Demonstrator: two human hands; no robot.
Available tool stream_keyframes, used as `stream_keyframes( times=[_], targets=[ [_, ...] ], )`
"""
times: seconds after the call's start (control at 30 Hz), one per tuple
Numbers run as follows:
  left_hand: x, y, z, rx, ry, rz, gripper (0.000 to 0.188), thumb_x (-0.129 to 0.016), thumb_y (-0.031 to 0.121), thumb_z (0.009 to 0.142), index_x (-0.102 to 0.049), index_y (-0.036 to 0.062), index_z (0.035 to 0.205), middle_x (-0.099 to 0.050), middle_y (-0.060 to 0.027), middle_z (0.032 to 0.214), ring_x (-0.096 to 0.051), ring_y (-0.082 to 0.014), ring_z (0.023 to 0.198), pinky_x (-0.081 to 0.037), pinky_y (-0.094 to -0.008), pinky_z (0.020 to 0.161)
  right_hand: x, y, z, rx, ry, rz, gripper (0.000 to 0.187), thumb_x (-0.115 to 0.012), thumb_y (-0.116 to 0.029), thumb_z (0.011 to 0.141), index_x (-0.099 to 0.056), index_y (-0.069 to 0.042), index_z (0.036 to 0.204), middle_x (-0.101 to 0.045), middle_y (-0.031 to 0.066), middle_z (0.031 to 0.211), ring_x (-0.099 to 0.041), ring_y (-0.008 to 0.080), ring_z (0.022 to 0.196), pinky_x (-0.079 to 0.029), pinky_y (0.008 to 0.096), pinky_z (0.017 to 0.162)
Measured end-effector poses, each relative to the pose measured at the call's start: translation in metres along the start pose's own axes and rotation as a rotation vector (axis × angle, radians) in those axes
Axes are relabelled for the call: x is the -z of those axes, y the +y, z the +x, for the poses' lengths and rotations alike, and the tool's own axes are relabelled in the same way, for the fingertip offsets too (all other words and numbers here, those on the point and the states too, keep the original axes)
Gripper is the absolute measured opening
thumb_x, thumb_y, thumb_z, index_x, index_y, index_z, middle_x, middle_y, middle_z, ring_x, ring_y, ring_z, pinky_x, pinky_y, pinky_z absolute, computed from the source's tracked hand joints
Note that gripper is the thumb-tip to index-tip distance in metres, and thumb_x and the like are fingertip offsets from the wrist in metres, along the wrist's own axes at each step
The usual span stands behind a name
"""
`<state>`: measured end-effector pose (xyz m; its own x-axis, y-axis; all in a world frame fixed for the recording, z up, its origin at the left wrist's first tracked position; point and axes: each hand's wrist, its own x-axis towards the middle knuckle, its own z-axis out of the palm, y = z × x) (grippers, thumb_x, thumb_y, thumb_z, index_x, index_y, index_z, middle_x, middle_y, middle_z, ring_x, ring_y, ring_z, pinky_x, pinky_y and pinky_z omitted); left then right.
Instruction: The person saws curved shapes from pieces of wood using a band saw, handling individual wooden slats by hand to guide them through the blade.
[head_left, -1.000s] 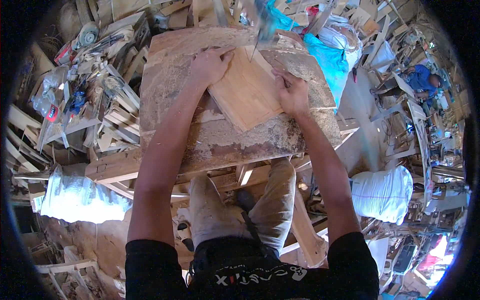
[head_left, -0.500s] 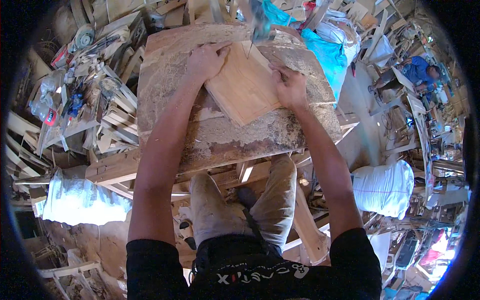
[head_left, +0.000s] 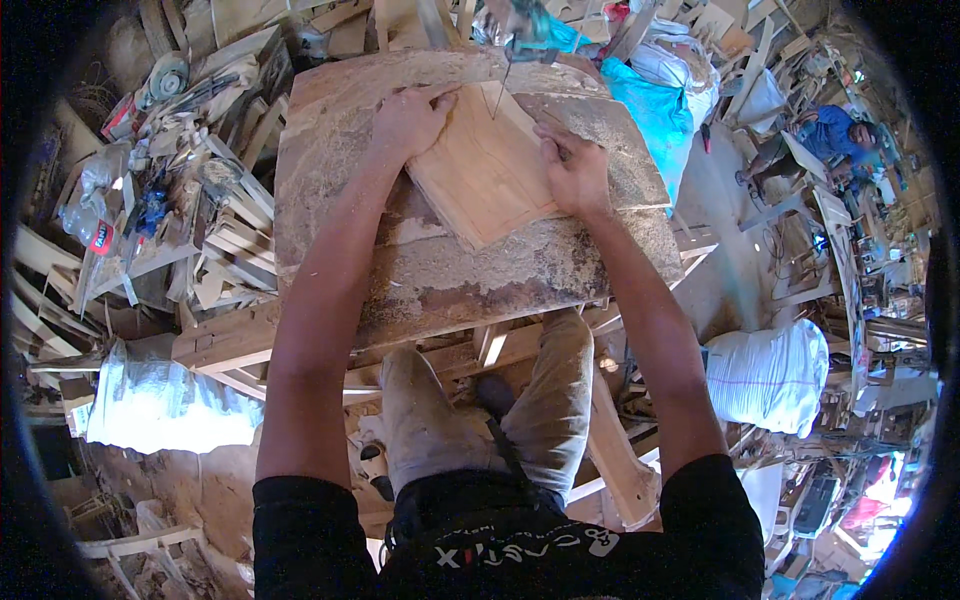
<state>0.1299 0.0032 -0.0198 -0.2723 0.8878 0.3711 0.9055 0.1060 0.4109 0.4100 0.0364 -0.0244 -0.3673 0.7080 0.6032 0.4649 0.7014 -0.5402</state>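
A flat, light-brown wooden board (head_left: 485,180) lies at an angle on a worn, sawdust-covered work table (head_left: 440,285). Its far end meets a thin upright saw blade (head_left: 498,98), which hangs from a blurred machine part (head_left: 528,48). My left hand (head_left: 412,122) grips the board's far left edge, fingers pointing toward the blade. On the opposite edge, my right hand (head_left: 577,172) is closed against the wood with its fingers curled. Faint lines show on the board's surface. How far the blade sits in the wood is hard to make out.
Wood offcuts (head_left: 225,225) are heaped to the left, near a plastic bottle (head_left: 98,232). Beyond the table's right edge hangs a turquoise sheet (head_left: 655,115). A white sack (head_left: 768,378) stands at lower right. Another person (head_left: 835,135) sits at far right.
The board and both my hands have shifted very slightly left. The blurred machine part above the blade shows in a different position.
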Motion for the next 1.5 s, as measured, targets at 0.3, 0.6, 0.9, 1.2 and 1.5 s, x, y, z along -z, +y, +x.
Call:
stream_keyframes(
  times=[0.3, 0.6, 0.9, 1.2, 1.5],
  targets=[
    [0.01, 0.004, -0.001, 0.013, -0.01, 0.012, 0.043, -0.05, 0.055, 0.101, -0.072, 0.0338, 0.131, -0.072, -0.0141, 0.126, -0.064, -0.0427, 0.119, -0.048, -0.0572, 0.106, -0.002, 0.002, 0.004, -0.026, -0.028, -0.078, 0.026, -0.064, -0.015, 0.091, -0.079, -0.014, 0.112, -0.076, 0.0186, 0.106, -0.076, 0.0346, 0.092, -0.061, 0.042, 0.085],
    [0.014, 0.004, 0.003, 0.01, -0.056, -0.029, 0.043, -0.05, 0.054, 0.101, -0.07, 0.0327, 0.132, -0.072, -0.0199, 0.123, -0.066, -0.0443, 0.116, -0.051, -0.0548, 0.104, -0.004, -0.006, 0.005, -0.03, 0.006, -0.018, 0.026, -0.064, -0.014, 0.09, -0.078, -0.011, 0.111, -0.075, 0.0178, 0.11, -0.075, 0.035, 0.093, -0.06, 0.0432, 0.088],
    [0.022, 0.007, 0.007, 0.029, -0.095, -0.001, 0.043, -0.05, 0.055, 0.101, -0.069, 0.035, 0.134, -0.071, -0.0197, 0.125, -0.067, -0.0437, 0.116, -0.05, -0.0558, 0.105, -0.005, -0.008, 0.007, -0.024, -0.002, -0.033, 0.027, -0.064, -0.015, 0.088, -0.078, -0.01, 0.111, -0.076, 0.0172, 0.107, -0.075, 0.0356, 0.091, -0.06, 0.043, 0.085],
    [0.017, 0.002, 0.015, 0.078, -0.139, 0.048, 0.043, -0.049, 0.055, 0.101, -0.069, 0.0361, 0.135, -0.069, -0.0195, 0.129, -0.064, -0.0429, 0.121, -0.048, -0.0553, 0.108, -0.006, -0.009, 0.012, -0.08, -0.046, -0.105, 0.026, -0.064, -0.016, 0.092, -0.079, -0.011, 0.113, -0.075, 0.0203, 0.105, -0.075, 0.0334, 0.094, -0.059, 0.0407, 0.086],
    [0.022, 0.001, 0.02, 0.07, -0.203, 0.03, 0.044, -0.047, 0.057, 0.102, -0.066, 0.039, 0.137, -0.068, -0.0186, 0.133, -0.061, -0.0448, 0.125, -0.046, -0.0566, 0.11, -0.011, -0.008, 0.013, -0.049, 0.004, -0.076, 0.026, -0.064, -0.016, 0.091, -0.079, -0.012, 0.111, -0.075, 0.0196, 0.099, -0.074, 0.0357, 0.089, -0.06, 0.0432, 0.083]
  ],
)
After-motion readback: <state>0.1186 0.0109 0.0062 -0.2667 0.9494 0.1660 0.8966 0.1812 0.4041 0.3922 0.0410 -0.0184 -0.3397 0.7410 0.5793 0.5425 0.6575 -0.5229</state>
